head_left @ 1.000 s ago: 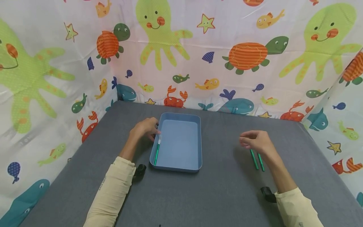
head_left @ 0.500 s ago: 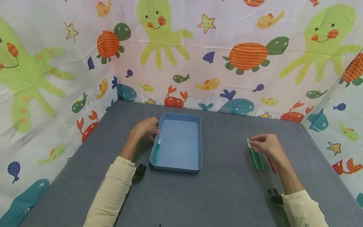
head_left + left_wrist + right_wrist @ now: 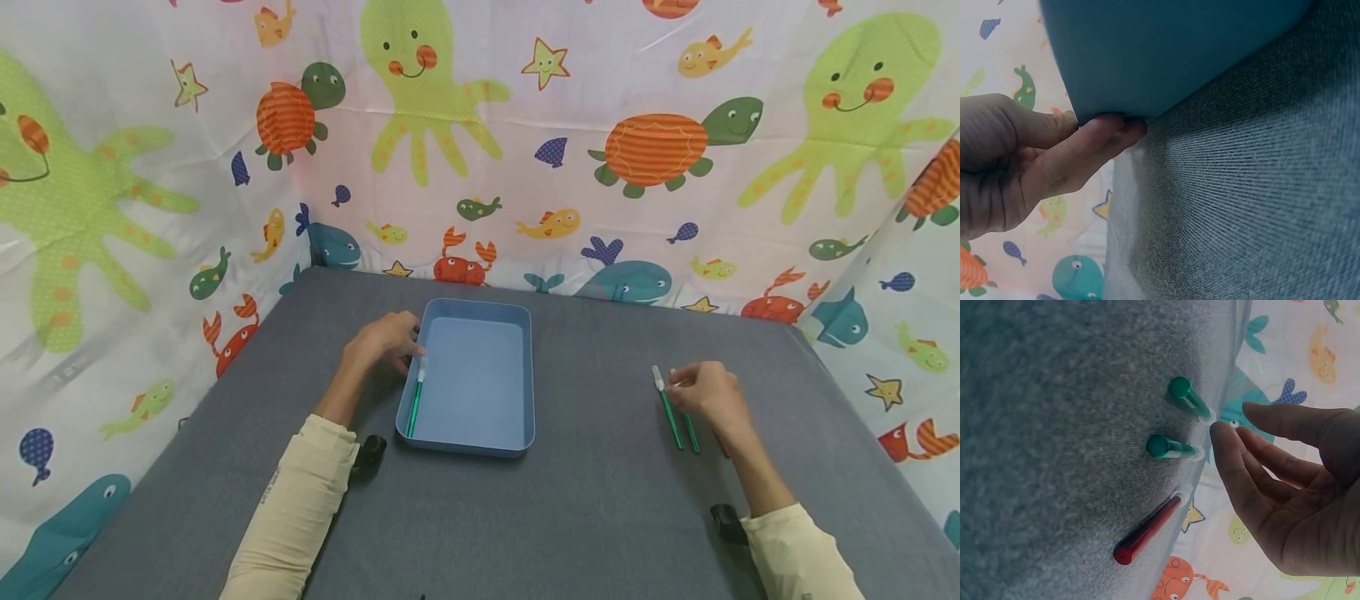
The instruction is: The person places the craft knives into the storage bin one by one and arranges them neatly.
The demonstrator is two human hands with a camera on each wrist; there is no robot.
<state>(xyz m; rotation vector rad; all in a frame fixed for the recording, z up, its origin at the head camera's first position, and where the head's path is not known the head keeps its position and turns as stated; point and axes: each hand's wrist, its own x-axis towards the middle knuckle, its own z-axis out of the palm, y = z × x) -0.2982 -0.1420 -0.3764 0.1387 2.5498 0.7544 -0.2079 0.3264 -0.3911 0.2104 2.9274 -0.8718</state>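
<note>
My left hand (image 3: 384,337) grips the left wall of a blue tray (image 3: 480,379), thumb at the rim and fingers on the outside in the left wrist view. Along that wall, inside the tray, lies a green pen (image 3: 416,407) with a whitish tip end. My right hand (image 3: 711,393) hovers over the far ends of three pens on the table, thumb and forefinger apart with nothing between them. Two are green, a left pen (image 3: 671,417) and a middle pen (image 3: 1171,448); the third is a red pen (image 3: 1149,531), mostly hidden by the wrist in the head view.
A dark grey cloth (image 3: 585,500) covers the table. Behind and at both sides hangs a white curtain (image 3: 510,133) printed with sea animals. A black wrist device (image 3: 727,525) sits at the right cuff, another black device (image 3: 369,457) at the left.
My right hand has moved right and slightly down, uncovering the left green pen's whitish end. The red pen came into sight, then was mostly covered again. My left hand and the tray stay put.
</note>
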